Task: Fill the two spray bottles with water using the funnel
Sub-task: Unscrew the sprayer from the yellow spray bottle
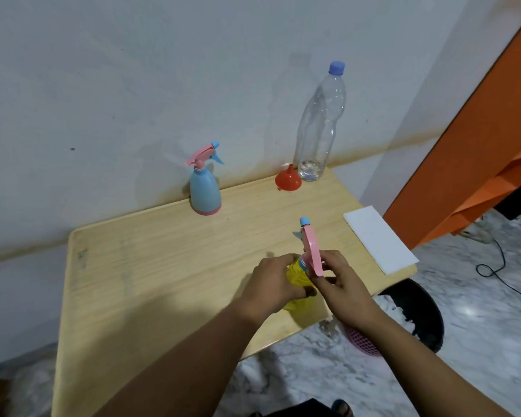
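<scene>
Head view showed the left hand [272, 284] wrapped around the body of the yellow spray bottle [297, 279], fingers curled on its shoulder, while the right hand [340, 281] pinched the collar just under the pink trigger head [312, 251], thumb and fingers closed on it. The bottle stood on the wooden table [151, 266] near its right front edge, its blue nozzle tip pointing away from the person. Farther back, against the wall, the blue spray bottle [205, 191] stood upright with its own pink trigger head in place. To its right, the red funnel [288, 179] lay mouth-down on the table with its spout up, just beside the clear water bottle [319, 121], which stood upright with a blue cap on and only a little water at the bottom. A white sheet [379, 239] lay at the right edge of the table. Below the table's right corner, on the marble floor, sat a dark bin [424, 311] and a pink basket [361, 341].
</scene>
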